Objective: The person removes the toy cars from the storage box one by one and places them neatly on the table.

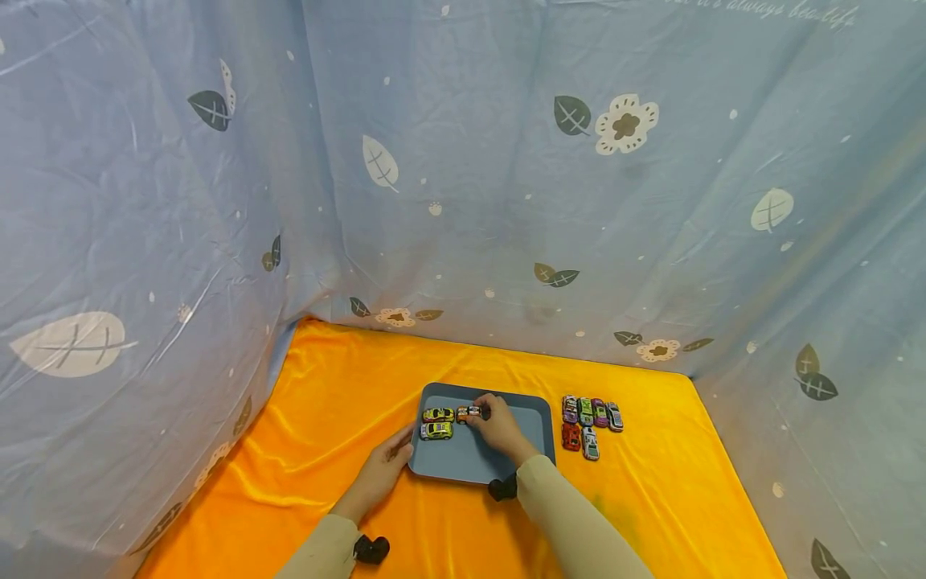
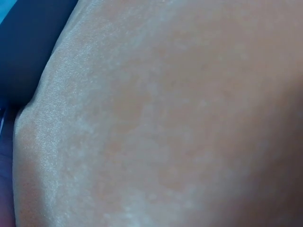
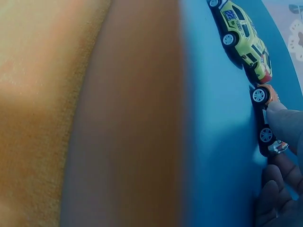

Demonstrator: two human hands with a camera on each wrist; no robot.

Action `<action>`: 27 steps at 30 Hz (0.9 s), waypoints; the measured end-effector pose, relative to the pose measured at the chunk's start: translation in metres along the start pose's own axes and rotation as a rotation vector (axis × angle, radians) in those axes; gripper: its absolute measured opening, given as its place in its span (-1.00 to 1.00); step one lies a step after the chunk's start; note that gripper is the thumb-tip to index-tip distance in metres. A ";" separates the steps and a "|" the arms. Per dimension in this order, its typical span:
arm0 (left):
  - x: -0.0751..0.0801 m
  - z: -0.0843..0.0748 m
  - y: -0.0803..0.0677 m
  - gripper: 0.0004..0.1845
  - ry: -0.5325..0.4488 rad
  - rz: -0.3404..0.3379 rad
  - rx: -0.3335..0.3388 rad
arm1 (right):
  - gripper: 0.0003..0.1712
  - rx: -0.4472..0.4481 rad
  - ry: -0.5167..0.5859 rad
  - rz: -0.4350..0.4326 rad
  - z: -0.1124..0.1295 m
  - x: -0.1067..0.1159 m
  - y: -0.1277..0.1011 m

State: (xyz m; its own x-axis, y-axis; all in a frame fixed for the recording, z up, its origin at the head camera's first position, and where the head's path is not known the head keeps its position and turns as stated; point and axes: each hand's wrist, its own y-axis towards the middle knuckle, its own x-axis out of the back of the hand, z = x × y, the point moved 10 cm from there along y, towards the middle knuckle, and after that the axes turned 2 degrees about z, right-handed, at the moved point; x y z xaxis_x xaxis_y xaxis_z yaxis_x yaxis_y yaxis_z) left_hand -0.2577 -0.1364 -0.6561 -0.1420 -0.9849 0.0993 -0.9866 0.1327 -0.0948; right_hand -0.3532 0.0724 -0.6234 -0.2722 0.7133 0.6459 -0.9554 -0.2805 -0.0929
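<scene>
- Orange-yellow plush cloth (image 1: 347, 386) lies under the tray; being soft, it may let the tray slip.
- Grey-blue, shallow rectangular tray (image 1: 448, 463): best kept steady at its left wall.
- Left hand (image 1: 383, 469) is at the tray's left edge; whether it pinches the rim or merely touches, I cannot tell.
- Right hand (image 1: 499, 426) pinches one car inside the tray, thumb and fingers closed on it.
- Six multicoloured toy cars (image 1: 585, 412) stand right of the tray.
- Two yellow-green toy cars (image 1: 436, 432) sit in the tray's left part; avoid nudging them.
- Orange-and-white toy car (image 1: 465, 415), in the tray just right of that pair: square it up before letting go.
</scene>
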 end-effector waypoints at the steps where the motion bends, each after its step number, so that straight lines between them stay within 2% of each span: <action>1: 0.000 -0.001 0.000 -0.49 -0.002 0.002 -0.005 | -0.68 -0.002 -0.003 -0.004 0.000 0.001 0.000; 9: -0.004 -0.002 0.000 -0.49 0.005 0.010 -0.004 | -0.61 -0.005 -0.017 0.015 0.000 0.003 -0.004; 18: -0.005 -0.004 -0.001 -0.50 0.044 0.009 -0.015 | -0.63 -0.019 -0.034 0.030 -0.005 0.005 -0.007; 21: -0.004 -0.005 -0.001 -0.50 0.057 0.005 -0.034 | -0.63 -0.027 -0.017 0.028 -0.006 0.008 -0.009; 27: 0.000 -0.002 0.000 -0.50 0.048 -0.006 -0.028 | -0.68 -0.074 0.022 0.017 -0.008 0.017 -0.016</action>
State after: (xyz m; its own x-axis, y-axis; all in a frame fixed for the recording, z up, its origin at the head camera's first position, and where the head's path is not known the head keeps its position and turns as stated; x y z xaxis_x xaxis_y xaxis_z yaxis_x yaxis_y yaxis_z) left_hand -0.2578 -0.1365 -0.6539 -0.1388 -0.9793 0.1475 -0.9892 0.1302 -0.0665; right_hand -0.3433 0.0942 -0.6175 -0.2901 0.7232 0.6268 -0.9562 -0.2451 -0.1597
